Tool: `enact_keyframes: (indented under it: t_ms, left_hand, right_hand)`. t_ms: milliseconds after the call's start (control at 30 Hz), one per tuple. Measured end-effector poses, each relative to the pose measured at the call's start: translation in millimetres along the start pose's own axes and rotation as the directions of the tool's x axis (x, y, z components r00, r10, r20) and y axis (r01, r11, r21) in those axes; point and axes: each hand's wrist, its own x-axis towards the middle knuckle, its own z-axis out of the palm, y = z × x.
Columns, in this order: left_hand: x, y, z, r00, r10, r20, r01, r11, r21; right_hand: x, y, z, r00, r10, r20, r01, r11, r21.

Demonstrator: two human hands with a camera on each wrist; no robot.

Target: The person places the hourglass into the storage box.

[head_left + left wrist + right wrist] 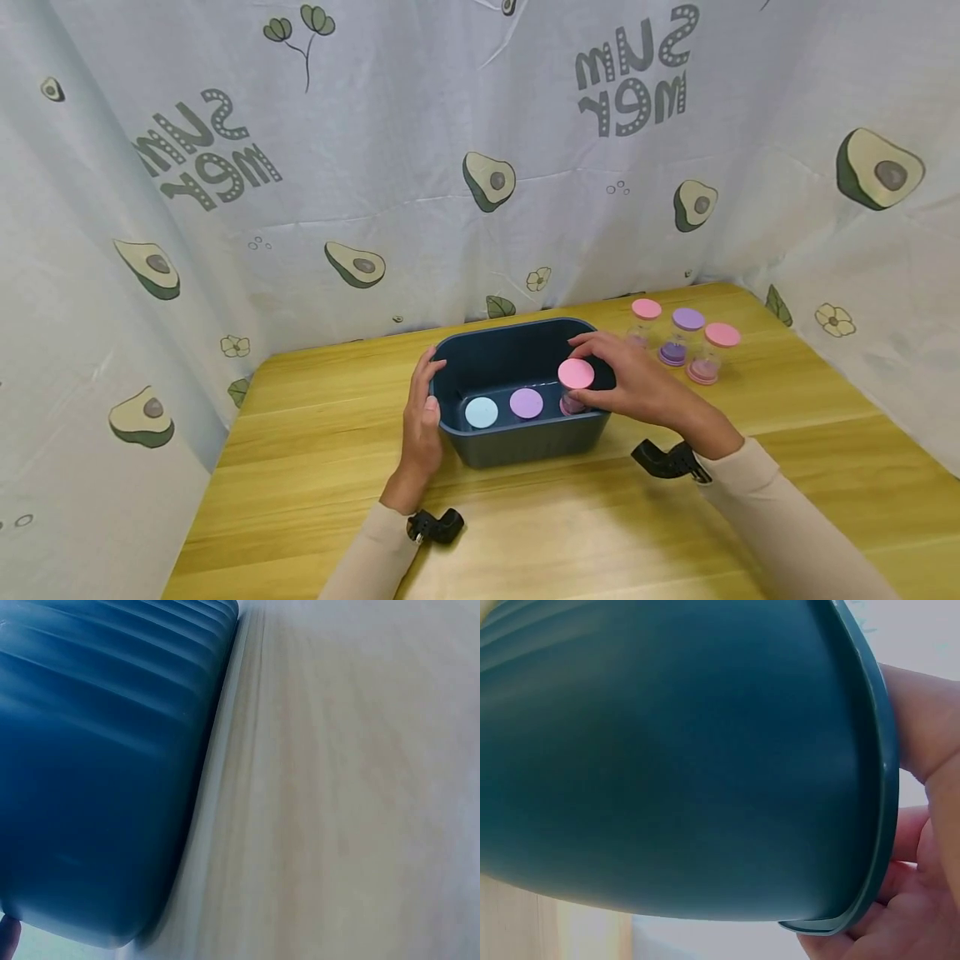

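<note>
A dark blue bin (525, 442) stands on the table. My left hand (422, 417) lies along its left end, fingers fairly straight with their tips at the rim; in the left wrist view, one fingertip (9, 936) shows at the bin's lower corner. At the bin's right end, my right hand (630, 379) reaches over the rim and holds a pink-capped sand timer (576, 374) between thumb and fingers, upright inside the bin. To its left within the bin, a purple cap (527, 403) and a light blue cap (482, 412) face up, their lower parts hidden by the front wall.
Right of the bin stand three more sand timers: a pink one (646, 309) partly behind my right hand, a purple one (677, 337) and another pink one (712, 354). Behind the wooden table (322, 433) hangs an avocado-print curtain (405, 192).
</note>
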Motion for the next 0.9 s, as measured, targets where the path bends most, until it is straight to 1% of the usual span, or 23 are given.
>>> enact_keyframes:
  t_ms: [400, 600, 733, 900]
  left_hand:
    - [1.4, 0.8, -0.4, 1.000, -0.016, 0.011, 0.016, 1.000, -0.014]
    - [0.3, -0.2, -0.4, 1.000, -0.008, 0.010, 0.009, 1.000, -0.019]
    - [1.4, 0.3, -0.8, 1.000, -0.006, 0.006, 0.006, 1.000, -0.024]
    - [2.4, 0.3, -0.6, 1.000, -0.002, -0.001, 0.002, 1.000, -0.011]
  right_hand:
    - [6.1, 1.8, 0.8, 0.998, 0.012, 0.069, -0.011, 1.000, -0.013]
    - [9.2, 5.3, 4.1, 0.996, -0.012, 0.091, 0.011, 1.000, 0.009]
    - [12.2, 5.7, 4.6, 0.994, -0.023, 0.103, 0.022, 1.000, 0.003]
    - [13.8, 5.0, 3.3, 0.990, -0.004, 0.138, 0.006, 1.000, -0.008]
